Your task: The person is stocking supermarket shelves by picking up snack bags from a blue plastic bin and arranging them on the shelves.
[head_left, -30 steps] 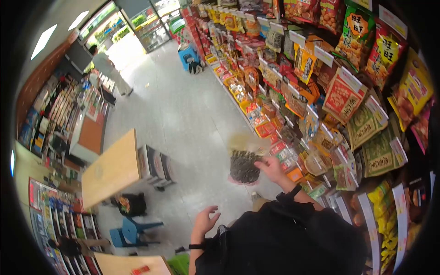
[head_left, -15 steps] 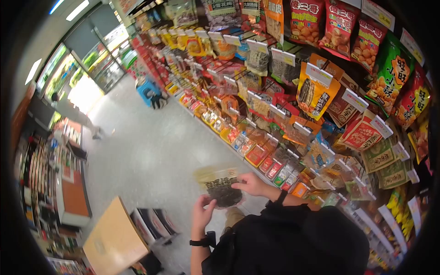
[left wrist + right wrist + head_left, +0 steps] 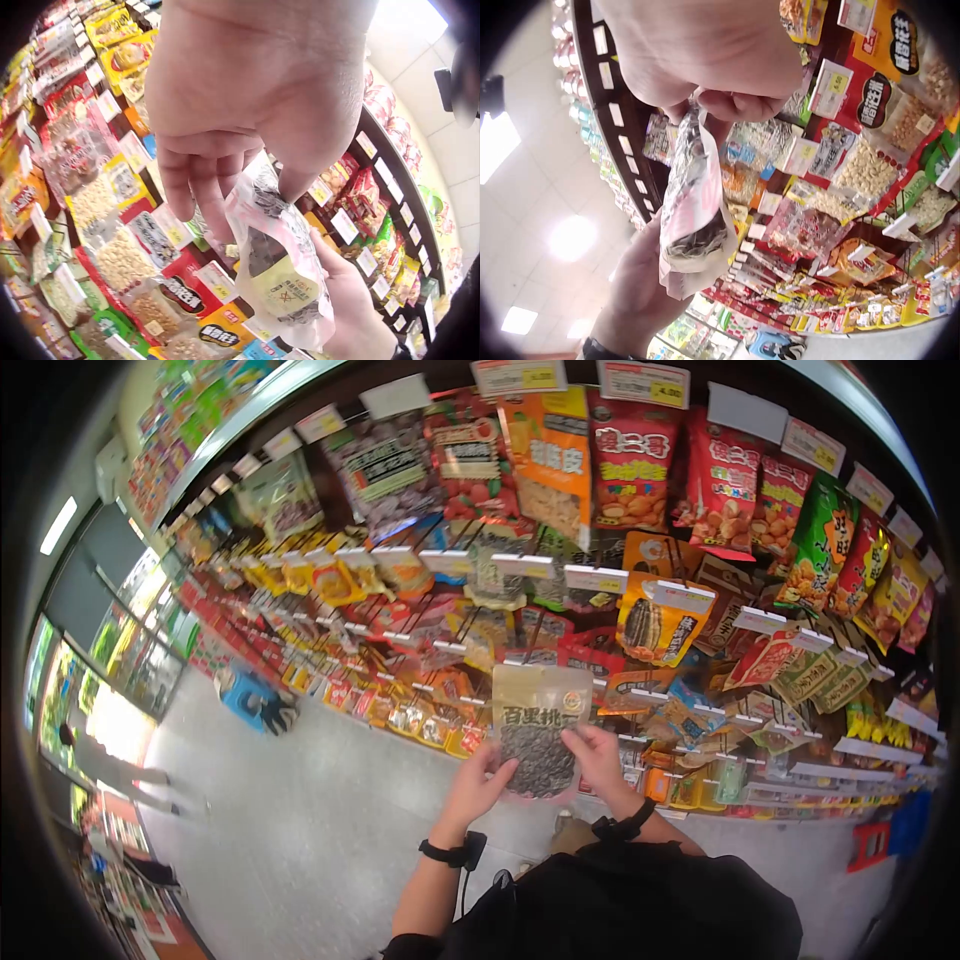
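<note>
A snack pouch (image 3: 540,760) with a pale gold top and small dark pieces showing through its front is held upright before the shelves in the head view. My left hand (image 3: 473,792) grips its left edge, thumb across the front. On the opposite edge, my right hand (image 3: 602,765) pinches it with the thumb in front. The left wrist view looks along the pouch (image 3: 274,262) from its crinkled, pinkish-white bottom end, between thumb and fingers. From the right wrist, the right fingers curl at one edge of the pouch (image 3: 692,187), and the left hand (image 3: 634,289) is opposite.
Racks of hanging snack bags, including a yellow seed bag (image 3: 660,622) and red nut bags (image 3: 632,465), fill the area ahead, with price tags (image 3: 530,375) in front. A blue stool (image 3: 245,695) stands on the grey floor (image 3: 300,840). A person (image 3: 115,770) is at far left.
My left hand came up from empty air and took hold of the pouch's left side. The pouch is now raised and faces me squarely. The view has turned right toward the shelves.
</note>
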Motion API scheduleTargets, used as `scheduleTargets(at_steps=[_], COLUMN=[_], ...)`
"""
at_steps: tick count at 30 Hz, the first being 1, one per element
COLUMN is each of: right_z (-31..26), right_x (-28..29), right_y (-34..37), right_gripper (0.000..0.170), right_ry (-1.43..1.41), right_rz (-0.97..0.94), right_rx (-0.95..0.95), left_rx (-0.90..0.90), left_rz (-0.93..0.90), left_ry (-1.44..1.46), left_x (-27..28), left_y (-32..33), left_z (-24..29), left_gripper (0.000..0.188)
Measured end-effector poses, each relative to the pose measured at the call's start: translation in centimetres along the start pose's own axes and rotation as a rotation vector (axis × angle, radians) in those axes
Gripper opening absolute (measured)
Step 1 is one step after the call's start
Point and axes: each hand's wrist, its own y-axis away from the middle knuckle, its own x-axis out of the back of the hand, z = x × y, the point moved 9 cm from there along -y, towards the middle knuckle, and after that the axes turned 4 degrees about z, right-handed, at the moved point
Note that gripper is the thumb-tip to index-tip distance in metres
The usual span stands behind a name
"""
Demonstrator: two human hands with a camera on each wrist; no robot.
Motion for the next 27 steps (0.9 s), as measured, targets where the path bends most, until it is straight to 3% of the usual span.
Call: scheduleTargets(at_steps=[2, 4, 12, 14, 17, 20, 27], right_z=[-0.3, -3.3, -9.4, -12.3, -11.9, -12.5, -11.4], right_x=[2.0, 4.0, 9.5, 9.2, 9.2, 9.6, 10.5], right_y=[-3.2, -6.3, -14.7, -15.1, -15.7, -16.9, -18.1], right_gripper=[0.014, 0.019, 0.020, 0.018, 0.018, 0.019, 0.019], right_ry=[-0.034, -0.098, 0.031, 0.312, 0.294, 0.159, 0.234], right_rz=[0.048, 0.213, 0.269, 0.210, 0.202, 0.272, 0.364], right_rx=[0.013, 0.082, 0.283, 0.527, 0.607, 0.515, 0.457], left_rx=[-0.029, -0.027, -0.206, -0.225, -0.273, -0.245, -0.219], left_rz=[-0.071, -0.099, 0.009, 0.025, 0.055, 0.019, -0.055], left_ry=[0.033, 0.216, 0.020, 0.016, 0.016, 0.068, 0.220], left_x=[-3.0, -5.6, -9.7, -9.8, -9.6, -10.3, -11.9], left_y=[-4.0, -8.4, -19.0, -19.8, -20.7, -22.0, -24.1], left_z=[0.6, 0.9, 5.3, 5.6, 6.4, 6.2, 4.3], left_gripper=[0.023, 0.021, 0.020, 0.021, 0.023, 0.025, 0.026])
